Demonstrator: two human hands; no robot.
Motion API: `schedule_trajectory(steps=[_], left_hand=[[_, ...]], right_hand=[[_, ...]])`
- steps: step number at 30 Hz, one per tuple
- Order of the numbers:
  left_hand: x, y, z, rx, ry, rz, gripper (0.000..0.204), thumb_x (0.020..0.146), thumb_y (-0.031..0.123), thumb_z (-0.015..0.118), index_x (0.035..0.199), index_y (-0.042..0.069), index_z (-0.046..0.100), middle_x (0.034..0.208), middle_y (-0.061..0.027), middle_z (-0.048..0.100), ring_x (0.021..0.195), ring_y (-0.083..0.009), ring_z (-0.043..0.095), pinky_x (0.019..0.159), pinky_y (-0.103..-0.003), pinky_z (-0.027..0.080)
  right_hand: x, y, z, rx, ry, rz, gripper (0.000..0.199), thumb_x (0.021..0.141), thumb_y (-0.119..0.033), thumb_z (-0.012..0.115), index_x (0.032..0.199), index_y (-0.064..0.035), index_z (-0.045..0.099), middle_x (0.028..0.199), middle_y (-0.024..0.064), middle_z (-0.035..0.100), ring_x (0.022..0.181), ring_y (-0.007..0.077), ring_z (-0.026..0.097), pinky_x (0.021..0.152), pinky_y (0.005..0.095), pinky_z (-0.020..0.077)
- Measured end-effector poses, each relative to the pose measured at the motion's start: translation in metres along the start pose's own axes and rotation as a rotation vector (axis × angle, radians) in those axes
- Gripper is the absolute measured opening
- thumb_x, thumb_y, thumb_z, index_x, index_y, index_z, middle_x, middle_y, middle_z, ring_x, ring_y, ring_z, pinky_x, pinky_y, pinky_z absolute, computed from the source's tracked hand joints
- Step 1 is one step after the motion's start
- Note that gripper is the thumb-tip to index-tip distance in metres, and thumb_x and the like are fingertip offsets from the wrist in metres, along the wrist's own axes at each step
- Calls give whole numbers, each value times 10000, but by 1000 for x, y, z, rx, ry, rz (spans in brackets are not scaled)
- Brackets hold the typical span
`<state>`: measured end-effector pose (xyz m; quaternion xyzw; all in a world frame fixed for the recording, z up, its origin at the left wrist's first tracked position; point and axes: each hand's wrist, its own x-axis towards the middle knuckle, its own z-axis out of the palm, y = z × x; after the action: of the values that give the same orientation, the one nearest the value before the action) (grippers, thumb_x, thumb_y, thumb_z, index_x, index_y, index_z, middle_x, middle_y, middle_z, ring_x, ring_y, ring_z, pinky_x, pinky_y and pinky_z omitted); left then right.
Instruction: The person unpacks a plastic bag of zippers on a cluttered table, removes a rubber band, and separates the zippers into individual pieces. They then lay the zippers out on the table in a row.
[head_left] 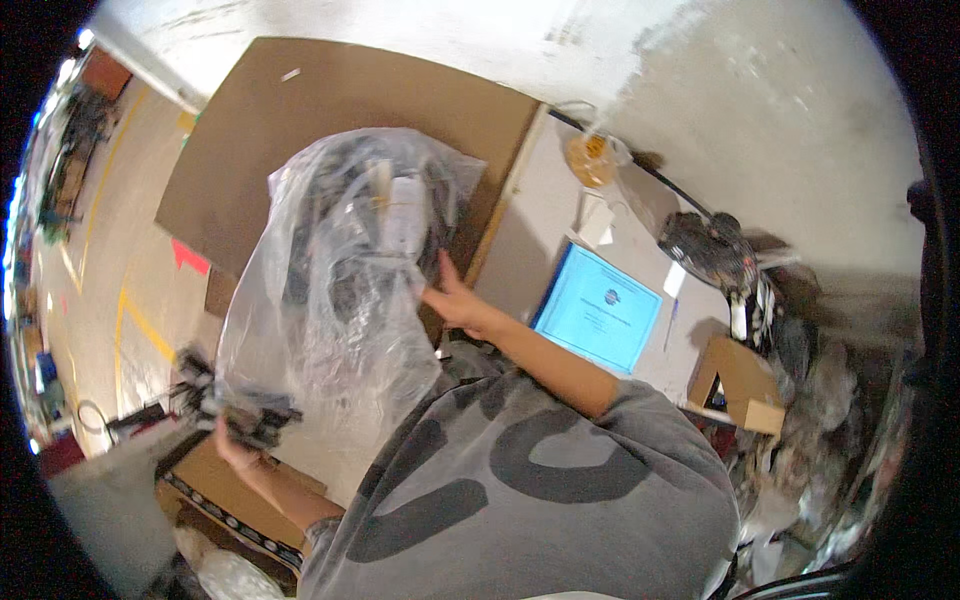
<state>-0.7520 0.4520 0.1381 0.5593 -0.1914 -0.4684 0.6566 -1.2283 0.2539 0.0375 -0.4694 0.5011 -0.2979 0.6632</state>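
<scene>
A large clear plastic bag (345, 290) lies over a brown cardboard sheet and the white table. Through its film I see dark parts and a white bundle with a yellowish band; folds blur their kind. My right hand (460, 305) is at the bag's right edge, with the thumb and fingers closed on the film. At the lower left, my left hand (240, 455) grips a bunch of black parts (255, 420), smeared by motion, that look like cables or connectors. The bunch is beside the bag's lower left edge.
The cardboard sheet (360, 85) covers the table's far left. To the right are a blue booklet (603, 308), a pen (671, 325), a yellowish roll (592, 160), black coiled items (710, 250) and a small carton (742, 385). Another carton (235, 490) stands below my left hand.
</scene>
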Motion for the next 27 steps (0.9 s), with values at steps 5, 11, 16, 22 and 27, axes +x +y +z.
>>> schedule_trajectory(steps=[5,11,16,22,27], left_hand=[[72,-128,107,174,30,-245,569,967,388,543,1383,0,562,1354,-150,615,1222,-327,593,1025,-478,486],[130,-170,220,-106,-225,-402,511,1011,331,478,1380,-13,555,1288,-137,662,1127,-320,659,954,-438,536],[215,-162,261,-94,-372,-371,487,1026,323,456,1373,-2,562,1295,-151,661,1146,-335,655,971,-462,536],[192,-154,248,-228,-316,-318,512,995,376,496,1337,7,588,1257,-162,675,1117,-351,656,940,-494,549],[65,-117,269,-62,59,-144,533,932,392,634,1316,22,622,1233,-157,663,1081,-325,647,885,-425,569]], right_hand=[[44,3,41,-32,88,137,1009,980,-291,621,1603,-23,-126,1639,295,218,1505,366,284,1217,372,270],[85,-20,12,-58,114,-36,835,1001,-231,570,1626,-24,57,1575,282,382,1446,372,398,1192,387,322],[148,-48,-44,-188,239,-143,683,989,-234,593,1587,-77,303,1463,269,529,1334,354,543,1137,395,400],[72,-59,-157,-412,1016,-344,299,910,-236,690,1096,-2,681,1050,189,705,1033,343,668,934,435,519],[-68,41,-268,-750,1379,-147,190,830,-130,709,976,-37,631,976,166,661,939,359,627,824,483,489]])
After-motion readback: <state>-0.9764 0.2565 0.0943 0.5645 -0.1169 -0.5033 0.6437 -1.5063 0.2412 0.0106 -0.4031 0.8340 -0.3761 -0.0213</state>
